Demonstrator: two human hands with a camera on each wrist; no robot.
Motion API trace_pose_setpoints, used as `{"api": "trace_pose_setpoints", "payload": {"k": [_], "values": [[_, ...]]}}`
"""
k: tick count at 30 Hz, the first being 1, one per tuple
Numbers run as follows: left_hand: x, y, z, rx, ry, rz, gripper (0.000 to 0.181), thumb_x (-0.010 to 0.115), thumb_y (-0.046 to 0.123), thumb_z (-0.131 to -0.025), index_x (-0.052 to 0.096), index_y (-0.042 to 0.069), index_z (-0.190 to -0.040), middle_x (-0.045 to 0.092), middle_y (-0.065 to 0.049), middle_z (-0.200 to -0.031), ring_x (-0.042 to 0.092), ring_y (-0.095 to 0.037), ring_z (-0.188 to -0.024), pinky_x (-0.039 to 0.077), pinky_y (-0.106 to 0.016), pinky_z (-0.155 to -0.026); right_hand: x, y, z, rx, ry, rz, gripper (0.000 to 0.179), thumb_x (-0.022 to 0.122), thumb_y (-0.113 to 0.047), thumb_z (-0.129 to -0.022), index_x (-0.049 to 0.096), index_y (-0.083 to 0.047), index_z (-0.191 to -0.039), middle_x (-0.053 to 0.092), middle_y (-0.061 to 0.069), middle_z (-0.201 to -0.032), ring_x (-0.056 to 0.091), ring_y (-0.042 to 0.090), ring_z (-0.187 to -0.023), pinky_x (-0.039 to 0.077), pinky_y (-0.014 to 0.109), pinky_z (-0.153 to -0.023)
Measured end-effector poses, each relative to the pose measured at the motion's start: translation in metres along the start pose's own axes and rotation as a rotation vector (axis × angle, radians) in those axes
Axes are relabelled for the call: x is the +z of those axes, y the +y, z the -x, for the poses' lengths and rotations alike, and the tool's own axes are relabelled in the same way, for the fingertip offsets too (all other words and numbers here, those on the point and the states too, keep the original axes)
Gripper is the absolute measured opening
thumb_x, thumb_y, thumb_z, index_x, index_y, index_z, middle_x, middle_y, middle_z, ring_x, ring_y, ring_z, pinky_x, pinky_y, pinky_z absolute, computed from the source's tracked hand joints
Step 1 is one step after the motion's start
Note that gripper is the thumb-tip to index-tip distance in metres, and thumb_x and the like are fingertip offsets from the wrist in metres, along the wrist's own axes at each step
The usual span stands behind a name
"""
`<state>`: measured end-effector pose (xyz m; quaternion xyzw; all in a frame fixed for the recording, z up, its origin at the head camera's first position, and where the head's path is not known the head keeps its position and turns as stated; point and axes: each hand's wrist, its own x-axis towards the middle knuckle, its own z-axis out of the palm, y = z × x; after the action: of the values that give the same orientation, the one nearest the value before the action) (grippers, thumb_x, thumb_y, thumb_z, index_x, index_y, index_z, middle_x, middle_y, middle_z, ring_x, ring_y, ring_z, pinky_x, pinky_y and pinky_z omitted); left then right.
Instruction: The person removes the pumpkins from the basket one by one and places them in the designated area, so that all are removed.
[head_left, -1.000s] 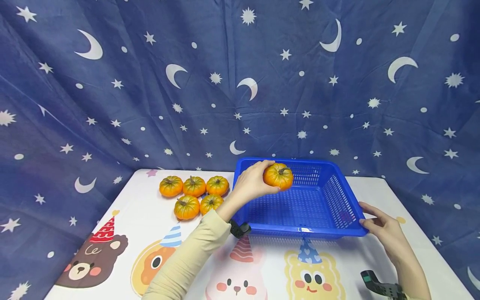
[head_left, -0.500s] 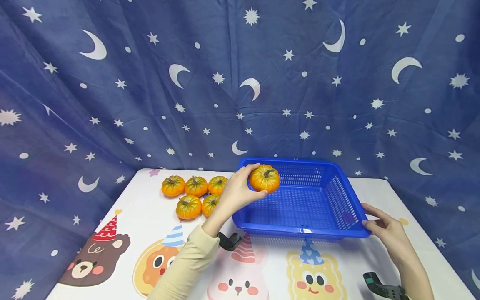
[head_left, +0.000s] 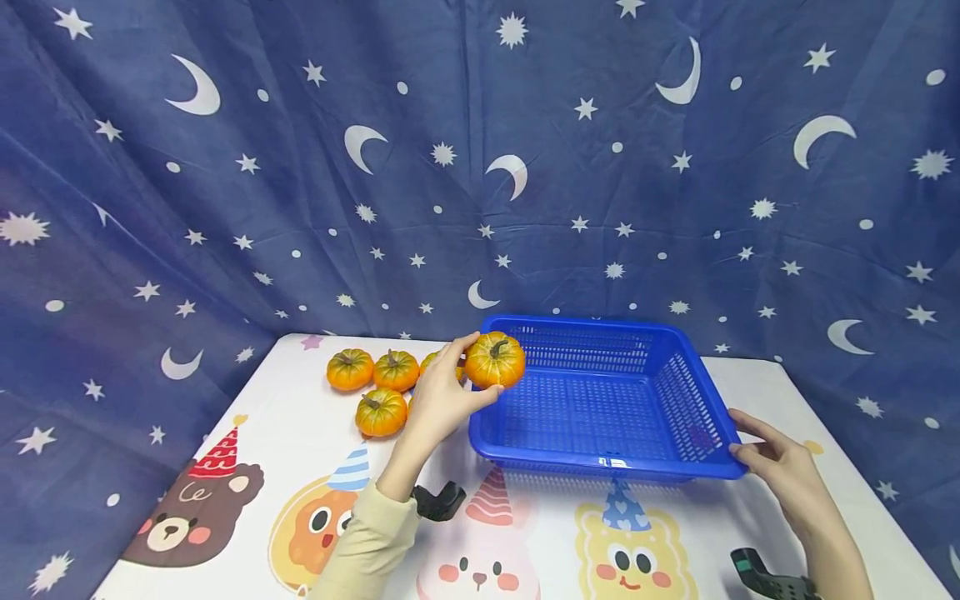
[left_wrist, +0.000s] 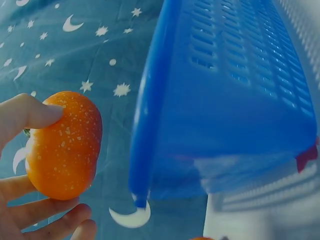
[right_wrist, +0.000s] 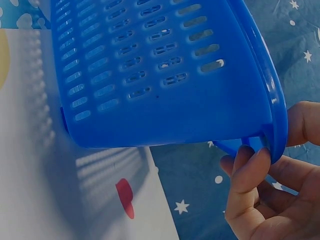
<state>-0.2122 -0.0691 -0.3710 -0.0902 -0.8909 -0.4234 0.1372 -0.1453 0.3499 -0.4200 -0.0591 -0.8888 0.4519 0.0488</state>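
My left hand (head_left: 441, 393) holds a small orange pumpkin (head_left: 495, 360) with a short stem, thumb on one side and fingers on the other. In the head view the pumpkin overlaps the left rim of a blue plastic basket (head_left: 600, 463); the left wrist view shows the pumpkin (left_wrist: 67, 147) apart from the basket's outer wall (left_wrist: 215, 120). At the basket's right front corner my right hand (head_left: 783, 471) pinches the rim. The right wrist view shows that hand (right_wrist: 272, 195) with thumb and fingers around the rim (right_wrist: 274, 100). Inside, the basket's slotted floor is bare.
Several similar pumpkins (head_left: 381, 412) stand in a group on the table left of the basket, some partly hidden behind my left hand. Cartoon animals decorate the white table cover (head_left: 555, 533). A dark blue curtain (head_left: 420, 167) with moons and stars hangs behind and at the sides.
My left hand has moved left with the pumpkin, from over the basket's interior to its left rim. My right hand keeps its hold on the basket rim. The head view has shifted slightly.
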Motion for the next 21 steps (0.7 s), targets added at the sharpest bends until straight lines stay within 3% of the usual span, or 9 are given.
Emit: {"api": "trace_pose_setpoints", "payload": {"k": [10,21], "values": [[-0.017,-0.023,0.013,-0.089,0.087,0.077,0.076,0.083,0.031,-0.069,0.05,0.022,-0.138,0.055,-0.006,-0.138,0.053,-0.032,-0.127,0.039,-0.052,-0.107,0.0,0.001,0.0,0.002,-0.001,0.015,0.056,0.057,-0.016,-0.095,0.038,0.009,-0.141,0.054,-0.032,-0.083,0.057,-0.005,-0.074,0.048,0.012,-0.065],[-0.035,-0.04,0.021,-0.155,0.156,0.083,0.075,0.082,0.028,-0.071,0.049,0.022,-0.138,0.057,-0.007,-0.134,0.063,-0.03,-0.106,0.051,-0.045,-0.092,0.001,0.001,0.0,-0.003,0.007,0.007,0.055,0.056,-0.015,-0.095,0.038,0.01,-0.141,0.051,-0.036,-0.086,0.057,-0.005,-0.075,0.049,0.014,-0.065]]}}
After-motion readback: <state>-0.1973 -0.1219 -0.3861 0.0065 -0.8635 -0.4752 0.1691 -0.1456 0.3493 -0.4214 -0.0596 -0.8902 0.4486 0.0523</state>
